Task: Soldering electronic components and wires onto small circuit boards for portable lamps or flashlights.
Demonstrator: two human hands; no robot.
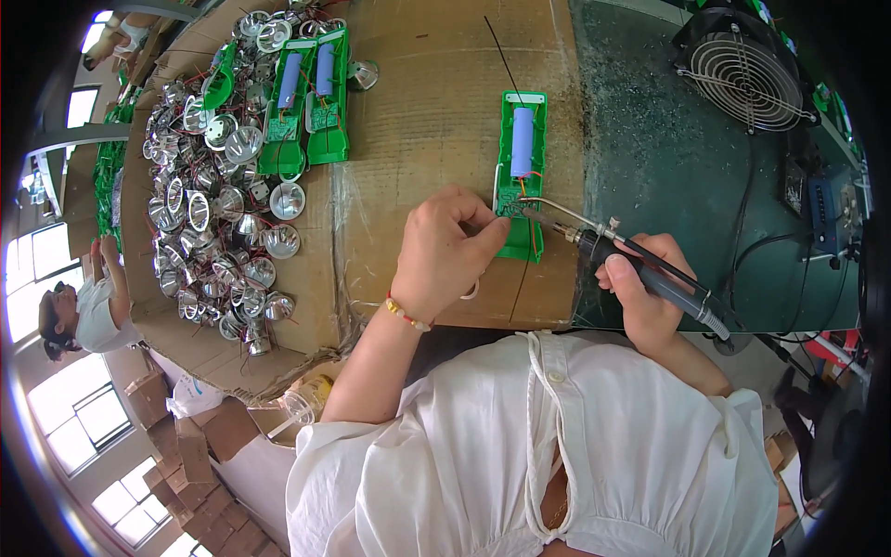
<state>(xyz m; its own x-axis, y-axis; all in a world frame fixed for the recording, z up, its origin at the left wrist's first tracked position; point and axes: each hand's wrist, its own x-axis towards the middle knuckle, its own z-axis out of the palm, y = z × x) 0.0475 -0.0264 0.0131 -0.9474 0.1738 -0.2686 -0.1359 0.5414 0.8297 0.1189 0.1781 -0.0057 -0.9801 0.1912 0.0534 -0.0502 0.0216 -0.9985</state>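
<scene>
A green plastic housing lies on the cardboard in front of me, with a purple cylindrical battery cell and a small green circuit board inside. My left hand is closed in a pinch at the board's left edge; what its fingertips hold, if anything, is hidden. In my right hand is a soldering iron with a thin metal feed tube along it. Its tip reaches the circuit board, close to my left fingertips. Thin red and dark wires run from the housing.
On the left, a cardboard box holds many shiny reflector cups. Two green housings with cells lie over its right side. A fan stands at far right, near a blue device with cables. Another person is at far left.
</scene>
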